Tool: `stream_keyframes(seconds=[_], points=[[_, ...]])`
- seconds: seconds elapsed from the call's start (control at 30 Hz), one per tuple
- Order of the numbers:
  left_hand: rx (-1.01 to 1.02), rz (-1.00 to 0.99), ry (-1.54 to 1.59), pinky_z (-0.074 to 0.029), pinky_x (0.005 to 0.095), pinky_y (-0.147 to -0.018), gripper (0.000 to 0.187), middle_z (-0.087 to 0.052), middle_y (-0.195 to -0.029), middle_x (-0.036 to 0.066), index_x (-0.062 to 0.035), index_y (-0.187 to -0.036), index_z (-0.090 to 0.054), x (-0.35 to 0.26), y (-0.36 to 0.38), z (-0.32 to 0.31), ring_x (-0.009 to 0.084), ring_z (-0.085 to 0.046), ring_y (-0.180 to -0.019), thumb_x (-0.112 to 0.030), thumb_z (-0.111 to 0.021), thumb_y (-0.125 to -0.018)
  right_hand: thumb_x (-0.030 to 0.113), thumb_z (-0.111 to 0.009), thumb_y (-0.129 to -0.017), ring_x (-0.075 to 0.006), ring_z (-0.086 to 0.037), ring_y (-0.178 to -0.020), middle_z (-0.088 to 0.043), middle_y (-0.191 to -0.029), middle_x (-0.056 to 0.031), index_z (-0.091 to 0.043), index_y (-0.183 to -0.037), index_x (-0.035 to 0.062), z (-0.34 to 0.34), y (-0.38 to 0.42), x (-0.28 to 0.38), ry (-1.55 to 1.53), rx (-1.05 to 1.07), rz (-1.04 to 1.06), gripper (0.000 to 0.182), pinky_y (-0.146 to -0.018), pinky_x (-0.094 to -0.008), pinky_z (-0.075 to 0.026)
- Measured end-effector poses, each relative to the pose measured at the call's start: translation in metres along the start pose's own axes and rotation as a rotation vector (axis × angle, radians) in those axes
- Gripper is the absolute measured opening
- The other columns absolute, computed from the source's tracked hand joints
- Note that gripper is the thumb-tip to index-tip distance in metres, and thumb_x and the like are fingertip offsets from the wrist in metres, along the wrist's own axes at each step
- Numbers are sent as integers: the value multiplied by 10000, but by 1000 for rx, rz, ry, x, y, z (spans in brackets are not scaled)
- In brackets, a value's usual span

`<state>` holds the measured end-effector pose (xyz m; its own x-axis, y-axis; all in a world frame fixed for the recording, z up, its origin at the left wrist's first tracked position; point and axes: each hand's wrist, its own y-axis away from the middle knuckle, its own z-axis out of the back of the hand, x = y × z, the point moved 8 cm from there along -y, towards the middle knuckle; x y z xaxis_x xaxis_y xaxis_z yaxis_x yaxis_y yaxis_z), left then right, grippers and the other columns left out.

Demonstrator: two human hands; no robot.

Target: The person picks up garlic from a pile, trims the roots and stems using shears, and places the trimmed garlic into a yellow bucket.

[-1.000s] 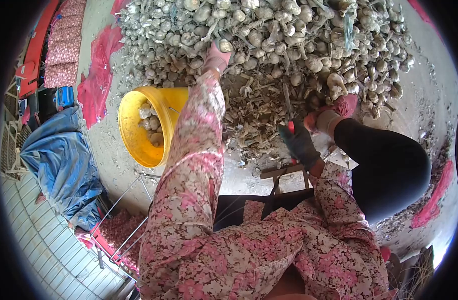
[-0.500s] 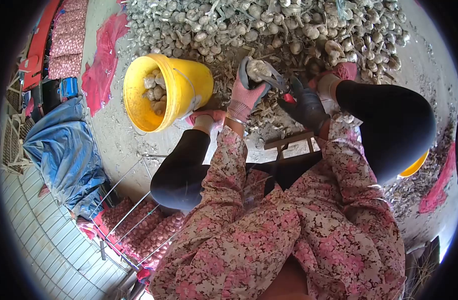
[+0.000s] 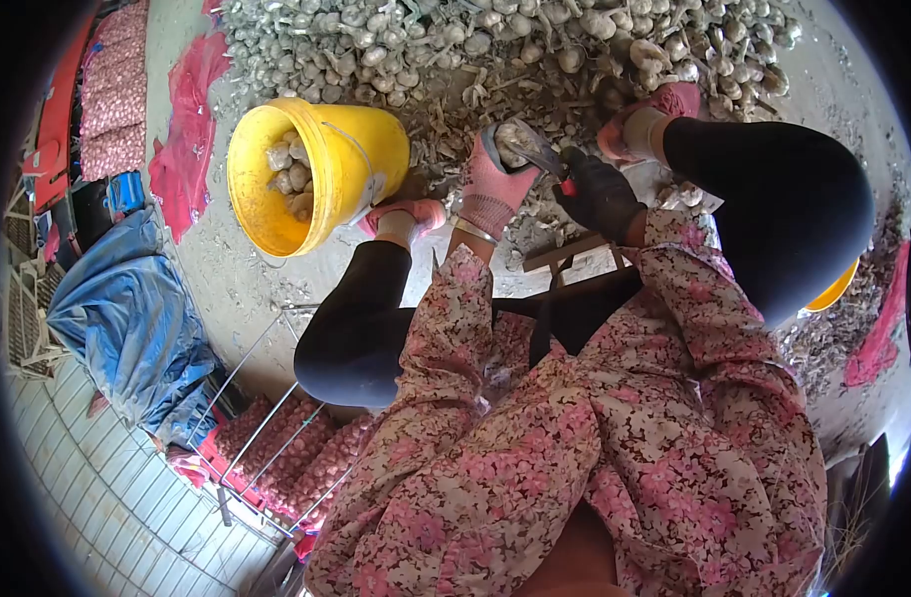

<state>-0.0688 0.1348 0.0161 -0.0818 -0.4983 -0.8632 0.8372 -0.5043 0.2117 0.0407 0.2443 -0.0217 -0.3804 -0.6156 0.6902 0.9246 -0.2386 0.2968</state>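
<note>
The left hand [image 3: 495, 184] is closed around a garlic bulb [image 3: 513, 139], light, firm and papery-skinned, best gripped round its body, while the right hand [image 3: 597, 192] beside it clasps red-handled shears [image 3: 567, 182].

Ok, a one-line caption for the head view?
Gloved left hand holds a garlic bulb against shears in the right hand, beside a yellow bucket.

No writing, label, brand, number or sign can be read anywhere in this view. The yellow bucket [image 3: 321, 174], the red mesh sacks [image 3: 182, 149] and the blue cloth [image 3: 127, 328] all show plain surfaces, and anything printed on the small items at the left edge is too blurred to tell.
</note>
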Motion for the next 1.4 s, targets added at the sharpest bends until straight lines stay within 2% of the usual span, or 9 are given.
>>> stream_keyframes(seconds=[0.27, 0.5, 0.73, 0.83, 0.9, 1.03, 1.17, 1.27, 1.4], points=[[-37, 57, -118, -493, 357, -824, 658, -633, -1013, 156, -1, -1144, -510, 35, 8, 7, 289, -626, -942, -203, -834, -607, 181, -554, -797, -375, -625, -799, -629, -816, -201, -540, -954, 33, -21, -18, -27, 91, 120, 100, 215, -710, -466, -482], [291, 191, 950, -503, 284, -768, 410, -629, -1036, 98, -16, -1132, -544, 1, 41, -21, 172, -613, -895, -113, -707, -768, 271, -530, -842, -368, -618, -877, -629, -844, -211, -608, -904, 46, -19, -34, -60, 138, -59, 94, 246, -758, -471, -481], [20, 88, 1827, -471, 365, -877, 257, -616, -1119, 96, -43, -1122, -572, 21, 27, 22, 205, -582, -1028, -87, -555, -870, 383, -621, -847, -247, -566, -424, -591, -764, -164, -498, -1028, 13, -26, 27, -1, -555, 158, -209, 431, -404, -357, -466], [67, 143, 1862, -464, 377, -883, 273, -622, -1082, 92, -40, -1139, -569, 3, 39, 3, 218, -584, -1016, -98, -559, -872, 388, -618, -852, -204, -525, -380, -572, -736, -112, -493, -1035, 24, -32, 31, 26, -624, 224, 32, 426, -357, -338, -444], [177, 133, 1776, -460, 375, -889, 265, -623, -1079, 96, -40, -1130, -577, 2, 39, -8, 225, -581, -1021, -121, -569, -877, 271, -640, -859, -111, -542, -618, -555, -687, -53, -561, -967, 39, -15, 41, 35, -785, 357, -370, 267, -580, -324, -468], [280, 221, 1688, -484, 355, -826, 245, -607, -1120, 82, -50, -1125, -579, 15, 41, -19, 207, -565, -1057, -81, -567, -882, 348, -622, -850, -150, -495, -434, -558, -665, -45, -575, -858, 47, -29, 26, 9, -734, 77, 6, 305, -414, -331, -420], [118, -118, 1564, -495, 304, -838, 343, -575, -1107, 64, -24, -1165, -516, -14, 26, 37, 161, -551, -1031, -148, -631, -867, 312, -631, -850, -122, -504, -486, -545, -627, -27, -565, -750, 56, -43, 23, -11, -1005, 244, -477, 282, -459, -311, -427], [-1, -264, 2255, -492, 281, -843, 530, -558, -1104, 79, 38, -1187, -491, -72, 19, 101, 178, -560, -995, -175, -744, -773, 320, -632, -858, -135, -510, -499, -523, -632, -19, -564, -810, 84, -54, 21, -20, -1359, 143, -572, 251, -454, -307, -436], [-258, 102, 1410, -478, 307, -846, 405, -562, -1183, 86, -19, -1149, -565, 20, -47, 77, 193, -561, -1023, -221, -697, -823, 315, -647, -854, -155, -528, -521, -530, -675, -11, -566, -906, 104, -67, 13, -39, -1619, 39, -719, 232, -462, -309, -448]])
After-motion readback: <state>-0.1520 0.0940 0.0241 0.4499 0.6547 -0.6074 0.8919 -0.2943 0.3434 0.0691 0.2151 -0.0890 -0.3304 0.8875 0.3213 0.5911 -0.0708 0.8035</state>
